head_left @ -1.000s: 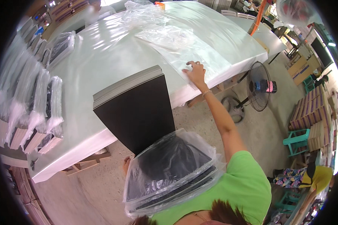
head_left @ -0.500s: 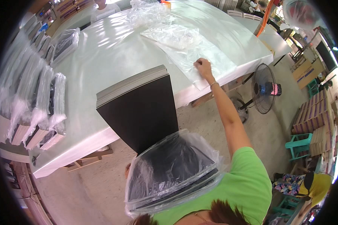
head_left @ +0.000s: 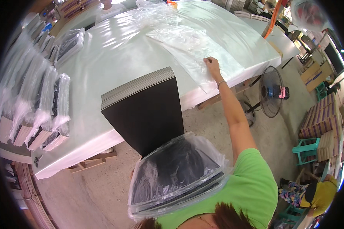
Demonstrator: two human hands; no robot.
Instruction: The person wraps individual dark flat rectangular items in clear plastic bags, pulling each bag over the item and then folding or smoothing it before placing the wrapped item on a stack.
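Note:
A thick stack of black boards [head_left: 145, 114] rests against me, its upper end leaning at the table edge. A clear plastic bag [head_left: 176, 171] covers its lower part, close to my body. Of my left hand [head_left: 131, 175] only a sliver shows at the left side of the bagged stack; its fingers are hidden. My right arm reaches forward over the table. There my right hand [head_left: 213, 68] is closed in a pinch on a flat clear plastic bag [head_left: 187, 57], part of a layer of such bags.
Bagged stacks [head_left: 38, 103] line the left of the white-covered table [head_left: 118, 49]. Scissors [head_left: 37, 160] lie at its near left corner. Crumpled plastic [head_left: 153, 15] sits at the far side. A standing fan [head_left: 271, 91], a green stool [head_left: 306, 150] and another person [head_left: 321, 194] are to the right.
My right hand stays at the flat bags, its fingers shifted slightly. The view has moved a little, and less of my left hand shows beside the stack.

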